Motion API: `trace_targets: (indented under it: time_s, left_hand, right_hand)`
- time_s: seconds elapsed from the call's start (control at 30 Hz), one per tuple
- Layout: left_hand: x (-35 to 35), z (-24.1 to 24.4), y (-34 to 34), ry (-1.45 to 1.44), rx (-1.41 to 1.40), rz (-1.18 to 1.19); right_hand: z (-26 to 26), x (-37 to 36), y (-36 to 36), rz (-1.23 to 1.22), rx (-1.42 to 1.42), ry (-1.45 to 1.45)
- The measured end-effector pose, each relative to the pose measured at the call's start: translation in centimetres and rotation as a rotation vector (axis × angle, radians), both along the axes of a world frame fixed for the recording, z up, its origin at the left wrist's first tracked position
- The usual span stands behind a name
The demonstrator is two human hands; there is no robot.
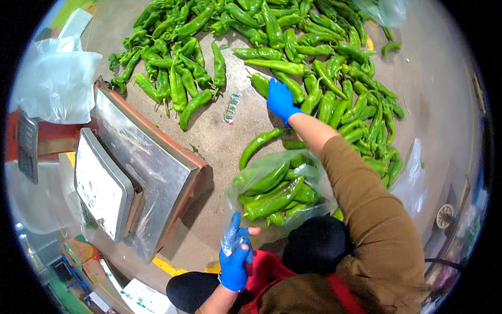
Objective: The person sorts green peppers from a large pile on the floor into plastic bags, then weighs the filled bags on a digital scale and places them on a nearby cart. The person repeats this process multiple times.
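My right hand (pixel 280 100), in a blue glove, reaches forward into a spread of long green peppers. Its fingers curl over one end of a green pepper (pixel 259 84); the thumb side is hidden. A clear plastic bag (pixel 235 192) lies in front of my knees, its mouth towards me. Inside it several large green peppers (pixel 274 200) are stacked. My left hand (pixel 234 259) pinches the near edge of this bag, with crumpled plastic between thumb and fingers. That glove leaves some fingertips bare. Just beyond the bag, a curved green pepper (pixel 257 146) rests on the concrete floor.
A platform scale with a metal top (pixel 153 168) stands at left, a white-faced panel (pixel 102 184) over it. Plastic bags (pixel 59 82) hang beside it. A heap of peppers (pixel 176 23) covers the far floor. At right lies another plastic bag (pixel 411 180).
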State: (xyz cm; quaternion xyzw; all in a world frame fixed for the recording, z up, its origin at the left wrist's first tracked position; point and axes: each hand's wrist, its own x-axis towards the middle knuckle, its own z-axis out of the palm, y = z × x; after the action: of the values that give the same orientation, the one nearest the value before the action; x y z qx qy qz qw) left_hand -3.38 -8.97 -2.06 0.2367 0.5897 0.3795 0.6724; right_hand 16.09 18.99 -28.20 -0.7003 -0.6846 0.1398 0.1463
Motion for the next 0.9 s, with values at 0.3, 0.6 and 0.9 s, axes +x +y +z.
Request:
trace_targets:
  time_s: [0.3, 0.6, 0.9]
  left_hand:
    - [0.3, 0.8, 0.6, 0.103, -0.086, 0.021]
    - [2.2, 0.5, 2.2, 0.326, -0.089, 0.107]
    - [3.2, -0.2, 2.8, 0.393, -0.176, 0.144]
  right_hand:
    - [4.2, 3.5, 2.6, 0.398, 0.080, 0.371]
    - [2.0, 8.9, 17.4, -0.129, 0.010, 0.938]
    - [-0.9, 7.9, 22.9, -0.155, -0.145, 0.309]
